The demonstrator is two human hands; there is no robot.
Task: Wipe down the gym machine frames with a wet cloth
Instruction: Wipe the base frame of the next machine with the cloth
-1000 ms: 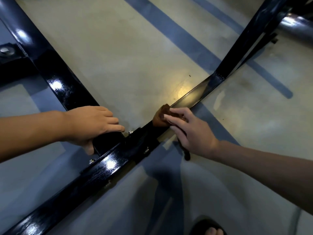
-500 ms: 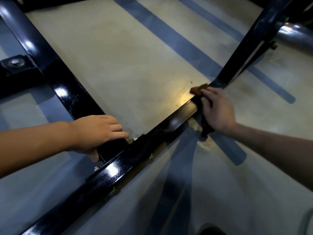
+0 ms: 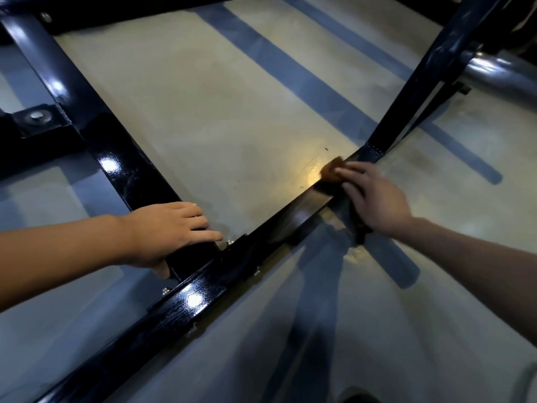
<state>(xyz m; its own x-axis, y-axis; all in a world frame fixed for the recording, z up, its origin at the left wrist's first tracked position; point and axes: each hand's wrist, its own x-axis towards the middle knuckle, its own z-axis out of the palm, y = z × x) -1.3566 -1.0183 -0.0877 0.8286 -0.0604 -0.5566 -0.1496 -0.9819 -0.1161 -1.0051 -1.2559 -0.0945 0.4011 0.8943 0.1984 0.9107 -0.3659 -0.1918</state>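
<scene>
Pale, glossy concrete floor (image 3: 220, 112) throughout, crossed by broad blue-grey shadow bands running from 11 o'clock toward 4 o'clock, with one bright yellowish glare patch near centre right. Dim room, nothing of the walls visible.

Lying on that floor: glossy black frame (image 3: 203, 289) of the gym machine. One long bar running from 7 o'clock up to 2 o'clock, a second bar (image 3: 96, 141) coming down from 11 o'clock to meet it just left of centre, bolted there with small silver nuts. Further along at 2 o'clock, a black upright (image 3: 421, 91) rising from a welded joint. At 9 o'clock, a bracket with a bolt head (image 3: 36, 116) on a dark cross-member. At 2 o'clock near the edge, a shiny grey metal tube (image 3: 499, 74) behind the upright.

Left hand (image 3: 165, 231) lying on the end of the second bar just by the junction, fingers straight and spread toward 3 o'clock, thumb tucked down over the bar's near side; gripping nothing.

Right hand (image 3: 374, 196) at 3 o'clock on the long bar, just short of the welded joint, fingers curved over a brown cloth (image 3: 329, 171), pressing it onto the bar's top face. Only a small bunched part of the cloth showing beyond the fingertips; hand somewhat blurred.

At 6 o'clock, a dark rounded shape at the bottom edge, too cut off to identify.
</scene>
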